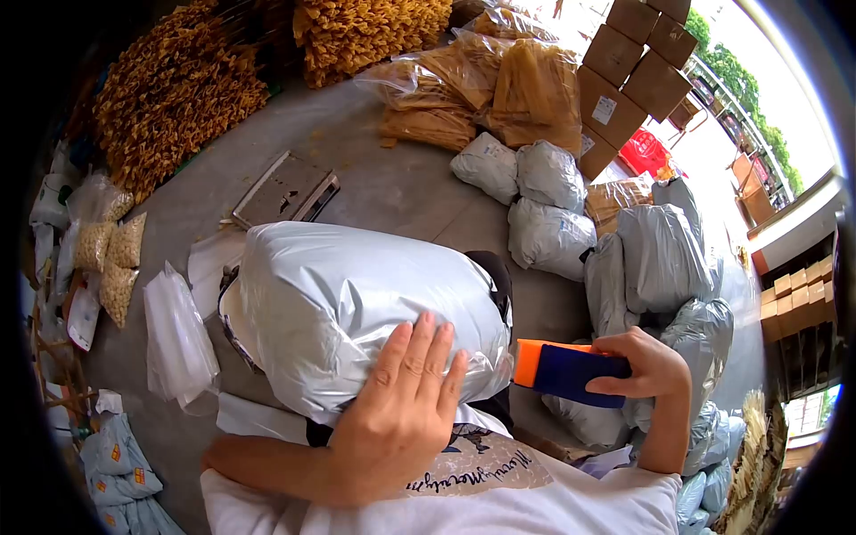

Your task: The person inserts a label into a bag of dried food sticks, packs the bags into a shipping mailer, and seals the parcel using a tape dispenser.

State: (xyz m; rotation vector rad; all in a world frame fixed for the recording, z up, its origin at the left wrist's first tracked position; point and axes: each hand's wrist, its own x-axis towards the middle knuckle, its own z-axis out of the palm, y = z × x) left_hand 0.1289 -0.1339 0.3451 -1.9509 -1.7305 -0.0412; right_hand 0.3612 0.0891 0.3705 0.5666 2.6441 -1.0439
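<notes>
A large, bulging grey-white plastic mailing bag (312,294) lies in front of my body, its surface creased and shiny. My left hand (401,410) rests flat on the near side of the bag, fingers stretched out and holding nothing. To the right of the bag, my right hand (646,361) is wrapped round a dark blue and orange tape dispenser (571,373). Its orange end points left, close to the bag's right end. Glossy clear film shows on that end of the bag.
A flat scale (285,189) sits on the floor beyond the bag. Packed grey parcels (660,259) are piled at right, below stacked cartons (615,89). Clear plastic bags (178,343) lie at left. Bundles of yellow-brown dried sticks (178,98) stand at the back.
</notes>
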